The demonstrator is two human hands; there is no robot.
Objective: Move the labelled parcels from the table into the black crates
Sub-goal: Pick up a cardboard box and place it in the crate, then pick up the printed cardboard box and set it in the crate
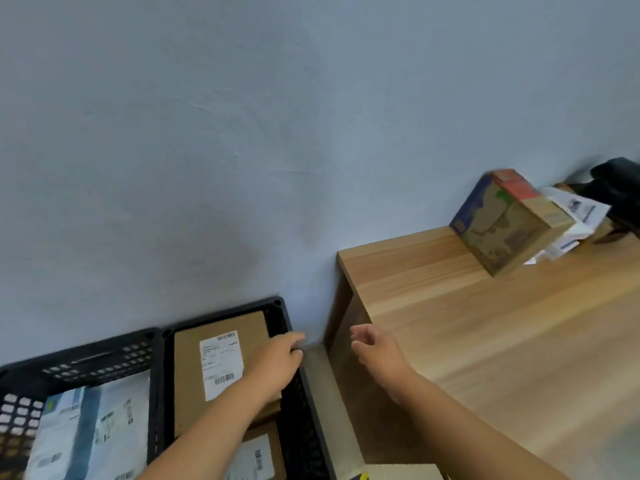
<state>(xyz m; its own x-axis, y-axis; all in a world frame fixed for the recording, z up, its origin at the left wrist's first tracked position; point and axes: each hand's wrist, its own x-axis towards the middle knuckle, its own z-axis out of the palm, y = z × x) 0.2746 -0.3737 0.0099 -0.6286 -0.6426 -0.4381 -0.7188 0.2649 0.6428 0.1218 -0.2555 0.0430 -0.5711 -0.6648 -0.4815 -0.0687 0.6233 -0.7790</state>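
Two black crates sit side by side on the floor. The right crate (294, 393) holds a flat brown parcel (211, 368) with a white barcode label; the left hand (277, 362) rests over its right edge, fingers loosely curled, and whether it grips I cannot tell. The left crate (86, 358), beyond that hand, holds pale bagged parcels (93, 431). The right hand (374, 348) hangs loosely curled, holding nothing, beside the worktop (485, 341). Far right of it stand a printed carton (502, 223) and labelled mailers (575, 216).

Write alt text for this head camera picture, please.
A person's left hand rests on a flat brown cardboard parcel with a white label inside a black plastic crate, while the right hand hovers empty beside a light wooden table.
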